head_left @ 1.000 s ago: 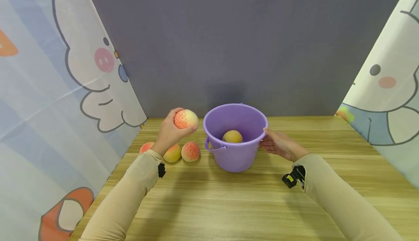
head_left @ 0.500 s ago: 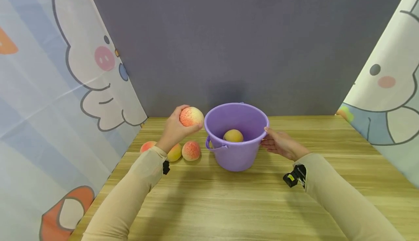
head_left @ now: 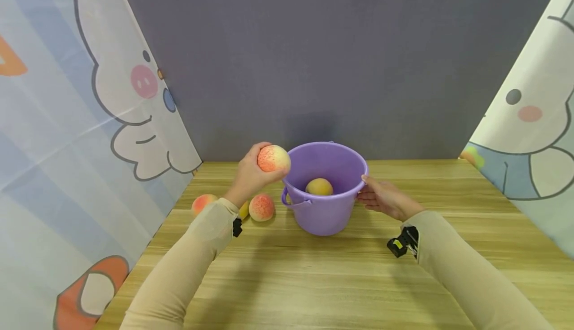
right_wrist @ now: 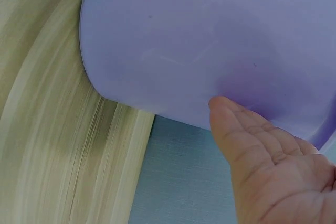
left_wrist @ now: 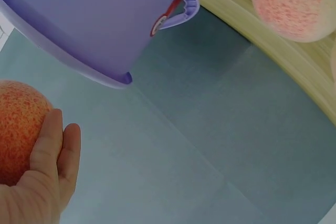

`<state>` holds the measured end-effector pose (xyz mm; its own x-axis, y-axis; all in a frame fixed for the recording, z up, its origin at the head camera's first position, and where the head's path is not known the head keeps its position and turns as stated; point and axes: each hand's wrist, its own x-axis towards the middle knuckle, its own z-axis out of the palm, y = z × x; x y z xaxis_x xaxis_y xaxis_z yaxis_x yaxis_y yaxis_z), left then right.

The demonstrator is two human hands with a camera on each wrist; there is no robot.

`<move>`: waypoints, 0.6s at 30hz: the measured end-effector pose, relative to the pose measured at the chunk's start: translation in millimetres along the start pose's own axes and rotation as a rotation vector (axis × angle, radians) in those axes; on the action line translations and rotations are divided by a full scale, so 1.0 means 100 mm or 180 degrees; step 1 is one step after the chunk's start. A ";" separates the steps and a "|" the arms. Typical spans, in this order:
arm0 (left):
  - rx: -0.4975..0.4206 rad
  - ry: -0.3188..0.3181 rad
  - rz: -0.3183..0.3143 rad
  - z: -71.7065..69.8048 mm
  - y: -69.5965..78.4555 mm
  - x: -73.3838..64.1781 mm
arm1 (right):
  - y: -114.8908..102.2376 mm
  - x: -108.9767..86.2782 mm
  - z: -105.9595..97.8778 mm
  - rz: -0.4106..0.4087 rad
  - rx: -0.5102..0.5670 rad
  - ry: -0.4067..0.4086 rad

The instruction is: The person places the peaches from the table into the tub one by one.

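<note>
My left hand [head_left: 252,174] holds a red-speckled, pale yellow peach [head_left: 273,158] up at the left rim of a purple bucket [head_left: 321,216], which it overlaps in the head view. In the left wrist view, straight-looking fingers [left_wrist: 48,148] lie along the peach's side. At the bucket's right side, my right hand [head_left: 386,199] grips the rim, thumb over the edge and fingers against the outer wall. The right wrist view shows those fingertips [right_wrist: 220,109] touching the purple wall. Inside the bucket lies a yellow-orange fruit [head_left: 319,187].
Left of the bucket, a reddish peach [head_left: 261,207] and another peach [head_left: 204,203] sit on the wooden table [head_left: 305,280]. Between them a yellow fruit [head_left: 244,211] is mostly hidden by my left sleeve. A dark grey panel [head_left: 314,61] stands behind; printed curtains flank both sides.
My left hand has carried the peach rightward to the bucket's rim, and the left sleeve now covers more of the yellow fruit. The right hand and the bucket have stayed in place.
</note>
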<state>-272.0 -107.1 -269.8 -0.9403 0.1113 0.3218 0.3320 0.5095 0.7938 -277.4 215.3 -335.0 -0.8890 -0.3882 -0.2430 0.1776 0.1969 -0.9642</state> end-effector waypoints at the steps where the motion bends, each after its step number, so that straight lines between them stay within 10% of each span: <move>1: -0.0027 -0.0007 0.0001 0.01 0.01 0.00 | 0.00 0.00 0.00 0.0003 -0.0007 0.0005; 18: -0.0119 -0.0079 -0.0037 0.15 0.04 0.07 | 0.00 0.02 0.00 0.0014 -0.0059 0.0036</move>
<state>-278.3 -91.2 -272.2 -0.9455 0.1269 0.2998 0.3231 0.4788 0.8163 -279.8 214.8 -335.4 -0.8929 -0.3770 -0.2460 0.1738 0.2153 -0.9610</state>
